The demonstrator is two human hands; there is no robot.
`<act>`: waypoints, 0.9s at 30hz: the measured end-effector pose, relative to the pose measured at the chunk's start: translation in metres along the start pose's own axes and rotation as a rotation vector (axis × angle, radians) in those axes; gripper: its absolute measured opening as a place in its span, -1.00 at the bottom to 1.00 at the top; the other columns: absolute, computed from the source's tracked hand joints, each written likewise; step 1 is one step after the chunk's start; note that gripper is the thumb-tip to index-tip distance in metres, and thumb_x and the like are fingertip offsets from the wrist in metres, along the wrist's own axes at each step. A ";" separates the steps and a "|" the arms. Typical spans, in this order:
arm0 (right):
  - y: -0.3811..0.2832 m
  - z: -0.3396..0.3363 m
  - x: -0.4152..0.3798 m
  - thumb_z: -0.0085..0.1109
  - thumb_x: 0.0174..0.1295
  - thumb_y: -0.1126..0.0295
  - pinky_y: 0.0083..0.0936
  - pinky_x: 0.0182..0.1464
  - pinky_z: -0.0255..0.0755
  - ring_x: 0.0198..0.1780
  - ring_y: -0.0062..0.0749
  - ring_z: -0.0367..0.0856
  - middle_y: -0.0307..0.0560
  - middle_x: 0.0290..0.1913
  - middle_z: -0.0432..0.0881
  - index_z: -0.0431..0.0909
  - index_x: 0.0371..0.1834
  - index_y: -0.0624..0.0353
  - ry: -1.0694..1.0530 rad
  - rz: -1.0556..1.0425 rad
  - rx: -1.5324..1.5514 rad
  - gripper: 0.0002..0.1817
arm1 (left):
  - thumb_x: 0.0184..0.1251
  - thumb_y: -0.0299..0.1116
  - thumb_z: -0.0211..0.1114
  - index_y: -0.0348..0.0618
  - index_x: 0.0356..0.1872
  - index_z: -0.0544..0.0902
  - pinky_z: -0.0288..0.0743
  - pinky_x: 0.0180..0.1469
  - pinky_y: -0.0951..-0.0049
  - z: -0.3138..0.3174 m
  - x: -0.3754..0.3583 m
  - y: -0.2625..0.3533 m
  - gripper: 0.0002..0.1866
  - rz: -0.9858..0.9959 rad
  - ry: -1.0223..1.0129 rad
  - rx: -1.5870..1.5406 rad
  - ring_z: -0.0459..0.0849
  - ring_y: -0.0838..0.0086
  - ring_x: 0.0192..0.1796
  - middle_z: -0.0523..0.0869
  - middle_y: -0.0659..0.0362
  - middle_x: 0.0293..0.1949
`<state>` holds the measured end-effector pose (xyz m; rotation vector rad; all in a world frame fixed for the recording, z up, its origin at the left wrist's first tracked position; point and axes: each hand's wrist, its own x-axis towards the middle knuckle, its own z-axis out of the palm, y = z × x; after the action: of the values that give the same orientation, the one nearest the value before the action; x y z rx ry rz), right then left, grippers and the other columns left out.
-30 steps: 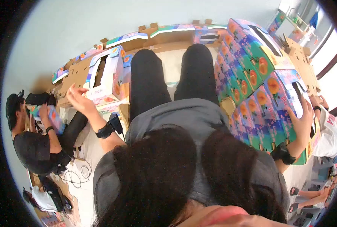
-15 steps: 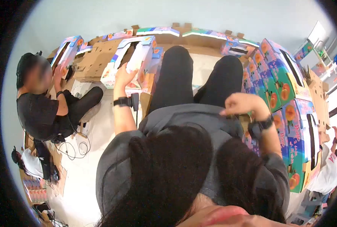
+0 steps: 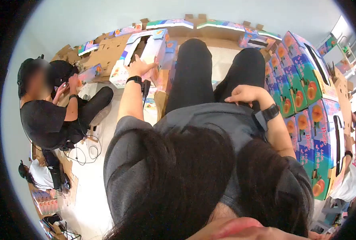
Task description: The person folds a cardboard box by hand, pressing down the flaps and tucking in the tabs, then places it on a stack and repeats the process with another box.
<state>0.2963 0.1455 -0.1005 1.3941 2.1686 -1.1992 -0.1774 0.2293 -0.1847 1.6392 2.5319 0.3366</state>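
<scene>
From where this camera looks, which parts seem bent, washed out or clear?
Head view: the far row of peach-print cartons bows into an arc; the pale floor is nearly washed out toward lower left; the left hand looks fairly sharp; black fills the corners.

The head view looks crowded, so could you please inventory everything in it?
White-topped printed cardboard carton: one, white, left of centre
Stacked peach-print cardboard cartons: many, multicoloured, right
Flat cardboard sheets: several, brown, upper left
Cardboard cartons with printed flaps: several, brown and multicoloured, top
Seated co-worker in cap: one, black-clad, left
Small printed carton: one, bluish, before the co-worker
People in white tops: two, lower left and right edge
Thin cables: count unclear, black, lower left
Smooth wall: one, pale, top
Smooth floor: one, whitish, lower left
Short-sleeved top: one, dark grey, centre
Trousered legs: two, black, upper centre
Wrist straps: two, black, one per wrist
Left hand: one, over the white-topped carton
Right hand: one, above lap
</scene>
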 end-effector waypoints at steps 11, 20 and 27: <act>0.001 0.004 -0.004 0.27 0.26 -0.20 -0.43 -0.60 0.48 -0.54 -0.41 0.58 -0.20 -0.48 0.60 0.67 -0.40 0.20 0.059 -0.053 0.027 -0.42 | -0.33 0.32 0.58 -0.20 0.38 0.34 0.17 0.43 -0.01 0.023 0.006 -0.008 0.20 -0.036 0.279 -0.398 0.54 -0.06 0.31 0.61 -0.23 0.21; 0.005 0.005 -0.006 0.26 0.29 -0.16 -0.47 -0.60 0.49 -0.56 -0.44 0.57 -0.21 -0.51 0.59 0.68 -0.37 0.19 0.077 -0.086 0.051 -0.46 | -0.24 0.12 0.68 -0.28 0.16 0.35 0.39 0.23 0.19 -0.005 0.003 -0.017 0.01 0.026 0.400 -0.673 0.53 0.12 0.16 0.51 -0.14 0.10; -0.002 0.005 -0.022 0.29 0.33 -0.05 -0.56 -0.58 0.43 -0.57 -0.58 0.53 -0.26 -0.51 0.60 0.67 -0.35 0.18 0.140 -0.141 0.138 -0.55 | -0.25 0.05 0.73 -0.24 0.10 0.35 0.35 0.26 0.14 -0.062 -0.042 0.029 -0.04 0.290 0.614 -0.717 0.46 0.11 0.18 0.47 -0.09 0.08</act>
<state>0.3045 0.1279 -0.0889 1.4397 2.3535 -1.3626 -0.1476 0.1944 -0.1185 1.7277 2.0355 1.7618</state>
